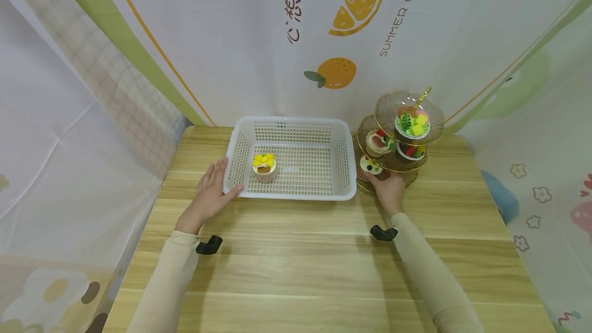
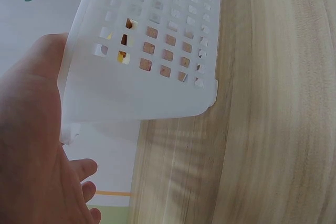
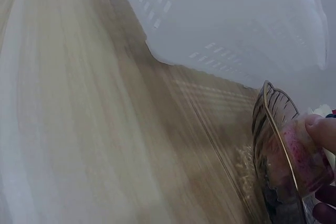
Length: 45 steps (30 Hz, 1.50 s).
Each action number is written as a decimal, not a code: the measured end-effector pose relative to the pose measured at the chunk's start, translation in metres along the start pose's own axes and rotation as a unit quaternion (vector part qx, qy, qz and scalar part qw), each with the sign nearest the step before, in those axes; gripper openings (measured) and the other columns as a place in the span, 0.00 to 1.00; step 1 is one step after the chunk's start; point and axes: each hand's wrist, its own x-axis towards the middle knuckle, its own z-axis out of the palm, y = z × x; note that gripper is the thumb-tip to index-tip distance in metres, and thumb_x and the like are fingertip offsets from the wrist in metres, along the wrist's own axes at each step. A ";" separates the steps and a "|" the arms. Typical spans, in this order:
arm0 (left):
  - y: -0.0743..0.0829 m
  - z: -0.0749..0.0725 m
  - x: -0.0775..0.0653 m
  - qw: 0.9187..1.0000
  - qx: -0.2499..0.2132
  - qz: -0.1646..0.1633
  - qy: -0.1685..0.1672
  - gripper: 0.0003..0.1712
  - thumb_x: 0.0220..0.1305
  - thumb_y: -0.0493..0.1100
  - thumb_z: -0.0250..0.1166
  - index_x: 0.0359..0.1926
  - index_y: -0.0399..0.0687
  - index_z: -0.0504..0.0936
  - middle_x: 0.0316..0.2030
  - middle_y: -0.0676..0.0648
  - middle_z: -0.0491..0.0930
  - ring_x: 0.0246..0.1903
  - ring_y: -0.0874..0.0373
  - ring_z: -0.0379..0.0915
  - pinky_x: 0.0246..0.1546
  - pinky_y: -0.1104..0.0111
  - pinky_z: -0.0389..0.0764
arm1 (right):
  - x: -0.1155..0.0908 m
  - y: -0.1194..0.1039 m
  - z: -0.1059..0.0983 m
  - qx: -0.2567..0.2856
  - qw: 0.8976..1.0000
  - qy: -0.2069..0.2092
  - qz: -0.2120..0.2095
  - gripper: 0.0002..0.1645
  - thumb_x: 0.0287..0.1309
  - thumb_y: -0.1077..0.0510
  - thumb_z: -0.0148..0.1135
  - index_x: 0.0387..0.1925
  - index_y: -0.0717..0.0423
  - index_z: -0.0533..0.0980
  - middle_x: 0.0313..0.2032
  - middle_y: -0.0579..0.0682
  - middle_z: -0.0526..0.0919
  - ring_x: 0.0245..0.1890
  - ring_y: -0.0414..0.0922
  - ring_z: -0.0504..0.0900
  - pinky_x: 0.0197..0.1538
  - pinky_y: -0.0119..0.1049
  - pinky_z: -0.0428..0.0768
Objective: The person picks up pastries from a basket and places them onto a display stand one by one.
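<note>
My right hand [image 1: 390,192] reaches in at the bottom tier of a three-tier clear stand with gold rims [image 1: 387,112]. Its thumb and fingers pinch a toy cupcake [image 1: 370,165] with a white top and dark berries; in the right wrist view the pinkish cup [image 3: 302,153] shows behind the tier's gold rim. At the left front corner of a white plastic basket [image 1: 296,198], my left hand [image 1: 210,194] rests with fingers extended along the outside and thumb at the rim. Inside the basket, toward its left, stands a cupcake topped with yellow cubes [image 1: 265,170].
On the stand's middle tier sit a cupcake with strawberry and greens [image 1: 377,144] and one with red fruit [image 1: 411,152]. The top tier bears a cupcake with yellow cubes and a leaf [image 1: 412,123]. A printed curtain [image 1: 259,66] hangs behind the wooden table [image 1: 287,271].
</note>
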 end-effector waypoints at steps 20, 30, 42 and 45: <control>-0.002 0.002 0.000 1.000 0.003 0.000 0.001 0.56 0.69 0.68 0.51 0.79 0.49 0.28 0.80 0.41 0.31 0.78 0.36 0.24 0.72 0.34 0.34 | -0.038 -0.001 -0.035 0.081 0.997 -0.021 -0.005 0.32 0.52 0.52 0.75 0.57 0.62 0.77 0.52 0.62 0.85 0.55 0.57 0.81 0.57 0.32 0.75; -0.002 0.002 0.001 1.000 0.007 -0.002 0.001 0.56 0.69 0.68 0.51 0.79 0.50 0.28 0.80 0.42 0.31 0.78 0.36 0.24 0.72 0.33 0.34 | -0.049 -0.053 -0.036 0.136 0.982 -0.076 -0.109 0.31 0.53 0.56 0.74 0.59 0.54 0.77 0.48 0.57 0.88 0.48 0.49 0.85 0.43 0.21 0.81; -0.003 0.002 0.001 1.000 0.004 0.000 0.008 0.56 0.69 0.68 0.52 0.79 0.48 0.29 0.80 0.39 0.32 0.78 0.35 0.24 0.73 0.34 0.34 | -0.016 -0.137 0.014 0.148 0.945 -0.189 -0.222 0.36 0.56 0.56 0.72 0.66 0.51 0.72 0.55 0.55 0.84 0.56 0.51 0.78 0.59 0.47 0.75; -0.002 0.002 0.001 1.000 0.002 0.003 0.008 0.56 0.70 0.68 0.51 0.79 0.48 0.29 0.80 0.39 0.32 0.78 0.35 0.24 0.73 0.34 0.34 | -0.005 -0.155 0.033 0.115 0.939 -0.221 -0.235 0.40 0.55 0.51 0.73 0.68 0.50 0.70 0.58 0.53 0.82 0.57 0.50 0.77 0.60 0.50 0.76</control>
